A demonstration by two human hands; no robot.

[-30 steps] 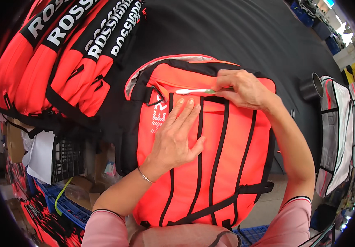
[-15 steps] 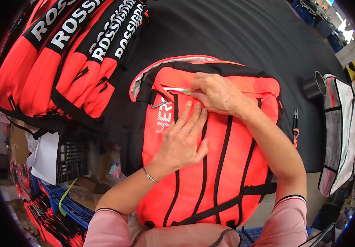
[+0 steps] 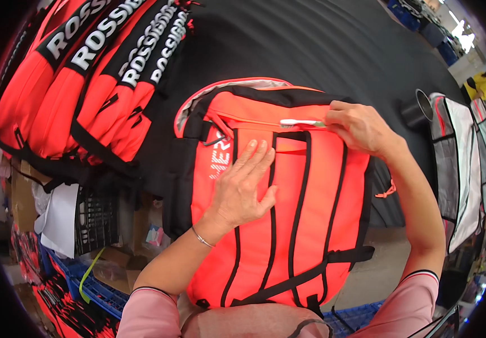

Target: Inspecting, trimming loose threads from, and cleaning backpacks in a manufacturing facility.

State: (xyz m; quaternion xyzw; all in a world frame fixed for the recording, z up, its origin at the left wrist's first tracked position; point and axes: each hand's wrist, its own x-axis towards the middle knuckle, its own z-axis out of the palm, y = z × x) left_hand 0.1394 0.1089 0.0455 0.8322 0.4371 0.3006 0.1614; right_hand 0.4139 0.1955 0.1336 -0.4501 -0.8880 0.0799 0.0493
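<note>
A bright coral-red backpack [image 3: 288, 242] with black trim lies on the black-covered table, its upper flap folded back to show a grey lining. My left hand [image 3: 244, 183] rests flat on the panel, fingers spread. Close to the bag's upper right edge, my right hand [image 3: 361, 127] pinches a toothbrush [image 3: 305, 123]. Its white head and bristles point left along the seam at the top of the panel. The handle end is hidden in my fingers. Below the brush a slit between the black-edged strips gapes a little.
Several red bags [image 3: 57, 112] with black bands stand at the upper left. A dark cylinder [image 3: 416, 108] and grey-white fabric pieces [image 3: 461, 163] lie on the right. An orange cord [image 3: 386, 190] shows by my right forearm. Blue crates [image 3: 94, 290] sit below left.
My right hand has moved right along the seam, bringing the toothbrush into plain view. The slit below it has opened. My left hand has shifted slightly left and stays on the bag.
</note>
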